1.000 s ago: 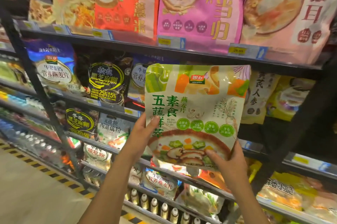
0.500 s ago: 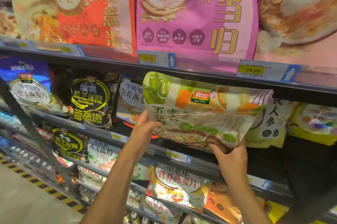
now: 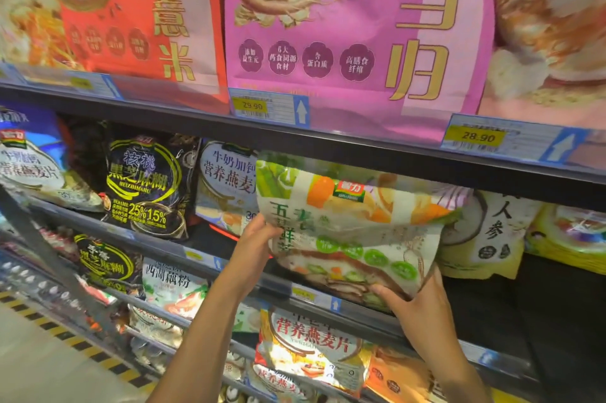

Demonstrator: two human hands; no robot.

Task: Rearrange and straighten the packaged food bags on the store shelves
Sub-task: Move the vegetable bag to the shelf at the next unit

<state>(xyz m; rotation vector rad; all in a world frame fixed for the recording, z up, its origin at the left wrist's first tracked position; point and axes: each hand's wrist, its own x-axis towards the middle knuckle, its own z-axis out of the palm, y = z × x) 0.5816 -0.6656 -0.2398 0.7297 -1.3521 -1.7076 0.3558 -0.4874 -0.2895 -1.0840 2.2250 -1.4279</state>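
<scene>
At frame center, the green bag (image 3: 354,232) has tipped back into its shelf slot, left hand (image 3: 259,238) and right hand (image 3: 416,301) both pinching its lower corners; nearly placed.

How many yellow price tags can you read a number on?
2. The 29.90 tag sits on the upper shelf edge under the pink bag; the 28.90 tag is further right on that edge. Other tags are too blurred to read.

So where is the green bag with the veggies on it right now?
In the head view, the green vegetable bag sits centre-right on the second shelf, under the pink bag, held by the left hand and right hand.
</scene>
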